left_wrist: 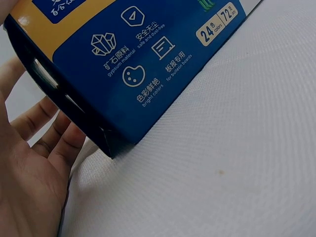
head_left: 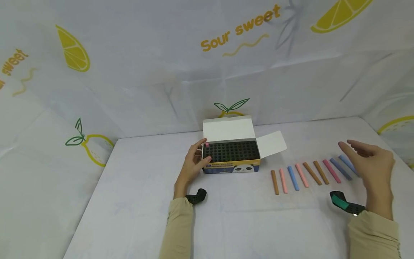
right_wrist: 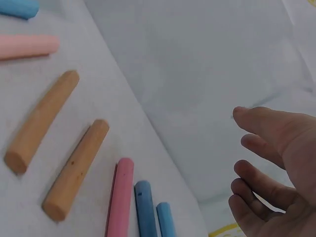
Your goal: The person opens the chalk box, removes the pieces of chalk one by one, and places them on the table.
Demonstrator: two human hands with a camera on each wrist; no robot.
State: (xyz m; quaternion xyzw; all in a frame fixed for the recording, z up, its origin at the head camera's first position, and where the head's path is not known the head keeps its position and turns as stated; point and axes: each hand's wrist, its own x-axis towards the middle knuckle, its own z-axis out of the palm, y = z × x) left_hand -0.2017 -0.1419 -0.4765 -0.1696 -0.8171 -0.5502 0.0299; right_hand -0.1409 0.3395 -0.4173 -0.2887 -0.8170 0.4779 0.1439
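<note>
A yellow and blue chalk box (head_left: 226, 169) with a panda on its front stands near the table's back, its white lid (head_left: 229, 129) raised. Inside is a black holder with rows of round holes, and one pink chalk end (head_left: 207, 144) shows at the back left corner. My left hand (head_left: 191, 163) grips the box's left end, thumb at the front edge and fingers at the far side. To the right, my right hand (head_left: 376, 163) hovers with fingers apart and loosely bent, holding nothing. It is nearest the light blue chalk stick (head_left: 348, 164) at the row's right end.
Several chalk sticks lie in a slanting row right of the box, among them a brown one (head_left: 275, 182), a blue one (head_left: 293, 178) and a dark pink one (head_left: 332, 171). The box's side flap (head_left: 271, 144) juts out rightward. A lemon-printed cloth (head_left: 155, 104) hangs behind the table.
</note>
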